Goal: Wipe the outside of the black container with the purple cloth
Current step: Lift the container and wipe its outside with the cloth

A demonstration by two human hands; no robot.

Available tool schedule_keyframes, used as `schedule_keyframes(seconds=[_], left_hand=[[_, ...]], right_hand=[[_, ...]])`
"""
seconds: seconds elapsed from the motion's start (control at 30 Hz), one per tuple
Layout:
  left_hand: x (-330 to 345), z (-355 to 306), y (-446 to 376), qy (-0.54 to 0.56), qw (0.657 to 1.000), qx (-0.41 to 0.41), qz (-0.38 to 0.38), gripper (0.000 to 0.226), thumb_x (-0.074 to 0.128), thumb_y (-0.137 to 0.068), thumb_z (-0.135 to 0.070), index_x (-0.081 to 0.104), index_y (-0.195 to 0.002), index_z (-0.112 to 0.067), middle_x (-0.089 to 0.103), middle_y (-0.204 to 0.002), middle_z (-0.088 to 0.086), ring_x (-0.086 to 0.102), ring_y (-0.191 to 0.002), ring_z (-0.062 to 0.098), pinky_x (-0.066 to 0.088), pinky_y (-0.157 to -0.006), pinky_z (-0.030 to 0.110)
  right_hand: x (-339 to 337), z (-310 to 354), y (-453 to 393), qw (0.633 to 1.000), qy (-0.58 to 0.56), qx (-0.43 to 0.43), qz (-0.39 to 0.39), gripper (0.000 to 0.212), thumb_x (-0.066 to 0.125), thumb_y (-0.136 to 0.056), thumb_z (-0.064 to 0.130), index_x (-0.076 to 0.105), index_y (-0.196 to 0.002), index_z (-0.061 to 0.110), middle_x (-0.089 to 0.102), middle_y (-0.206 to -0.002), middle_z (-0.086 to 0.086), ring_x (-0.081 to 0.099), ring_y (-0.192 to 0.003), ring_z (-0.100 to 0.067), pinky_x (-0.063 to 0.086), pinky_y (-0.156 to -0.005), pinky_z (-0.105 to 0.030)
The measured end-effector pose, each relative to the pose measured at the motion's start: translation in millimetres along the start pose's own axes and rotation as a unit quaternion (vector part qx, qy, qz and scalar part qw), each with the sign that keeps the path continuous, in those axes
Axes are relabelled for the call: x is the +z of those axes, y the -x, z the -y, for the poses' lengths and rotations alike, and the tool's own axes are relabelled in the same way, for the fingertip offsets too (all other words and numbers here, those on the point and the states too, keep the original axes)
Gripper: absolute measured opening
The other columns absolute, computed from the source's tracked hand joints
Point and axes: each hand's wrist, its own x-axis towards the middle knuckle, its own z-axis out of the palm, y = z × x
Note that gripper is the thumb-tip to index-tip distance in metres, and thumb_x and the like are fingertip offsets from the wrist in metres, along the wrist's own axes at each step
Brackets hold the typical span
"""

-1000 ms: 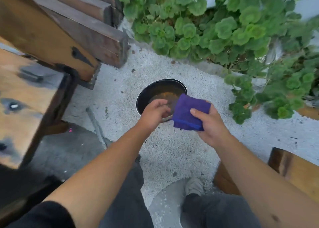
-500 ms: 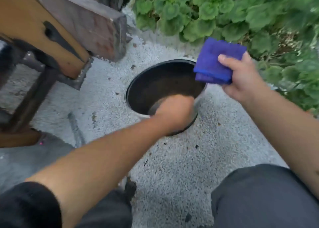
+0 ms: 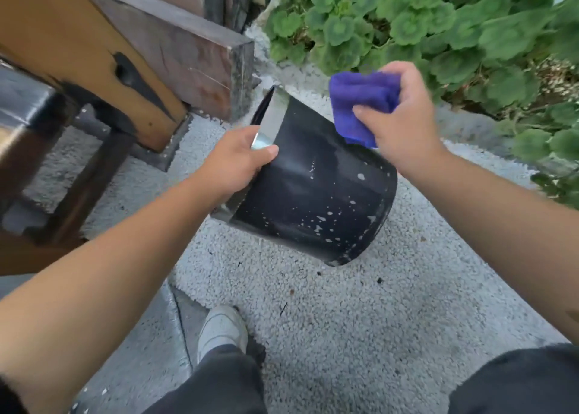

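The black container [image 3: 316,191] hangs tipped on its side above the gravel, mouth toward the upper left, base toward the lower right. Pale specks dot its black wall, and a silver band rings the mouth. My left hand [image 3: 233,161] grips that silver rim, thumb on the outside and fingers hidden inside. My right hand [image 3: 402,122] holds the bunched purple cloth [image 3: 363,100] against the container's upper side, near the middle of the wall.
Wooden beams and a dark bench frame [image 3: 131,69] stand close on the left. Green leafy plants [image 3: 438,28] fill the upper right. Pale gravel ground [image 3: 344,313] lies below, with my shoe [image 3: 221,329] and dark trouser legs at the bottom.
The container stood upright on the gravel; my left hand has lifted it by the rim and tipped it sideways. My right hand brought the cloth down onto its outer wall.
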Motion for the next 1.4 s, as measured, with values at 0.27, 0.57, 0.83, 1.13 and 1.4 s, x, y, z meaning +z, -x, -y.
schedule_keyframes(seconds=[0.27,0.57,0.83,1.13,1.4], left_hand=[[14,42,14,0.074,0.995,-0.033,-0.063,0.024,0.058,-0.091,-0.005,0.065,-0.114,-0.008,0.074,-0.104,0.009,0.070,-0.092,0.019,0.055,-0.080,0.032],[15,39,16,0.121,0.990,-0.024,-0.066,0.045,0.056,-0.069,-0.005,0.068,-0.112,-0.015,0.074,-0.104,0.008,0.068,-0.094,0.020,0.052,-0.085,0.034],[13,58,6,0.079,0.992,-0.042,-0.084,0.028,0.053,-0.096,-0.002,0.063,-0.119,-0.016,0.072,-0.110,0.006,0.069,-0.099,0.021,0.054,-0.089,0.038],[8,65,19,0.115,0.993,-0.026,0.026,0.042,0.053,-0.097,-0.020,0.050,-0.136,-0.035,0.066,-0.131,-0.010,0.062,-0.119,0.006,0.050,-0.095,0.026],[21,52,25,0.222,0.972,-0.072,-0.015,0.048,0.036,-0.099,-0.054,0.071,-0.118,-0.027,0.072,-0.119,0.006,0.065,-0.113,0.022,0.048,-0.097,0.039]], right_hand=[[91,-14,28,0.964,0.223,-0.128,0.070,0.039,0.056,-0.077,-0.003,0.052,-0.109,0.019,0.050,-0.094,0.006,0.053,-0.082,-0.022,0.038,-0.062,-0.032],[125,-39,59,0.874,0.430,-0.127,0.187,0.079,0.061,-0.086,0.005,0.024,-0.153,0.025,0.015,-0.164,-0.007,0.016,-0.147,-0.040,0.037,-0.108,-0.052],[44,-96,82,0.881,0.449,0.050,0.138,0.082,0.054,-0.085,-0.003,0.022,-0.153,0.032,0.016,-0.164,0.003,0.014,-0.149,-0.031,0.035,-0.113,-0.049],[24,-90,70,0.884,0.443,0.052,0.139,0.072,0.047,-0.084,-0.005,0.034,-0.147,0.027,0.040,-0.149,0.000,0.039,-0.134,-0.031,0.048,-0.093,-0.043],[131,-14,112,0.895,0.396,-0.148,0.141,0.062,0.042,-0.081,0.013,0.042,-0.143,0.013,0.043,-0.149,-0.010,0.037,-0.136,-0.040,0.048,-0.096,-0.054]])
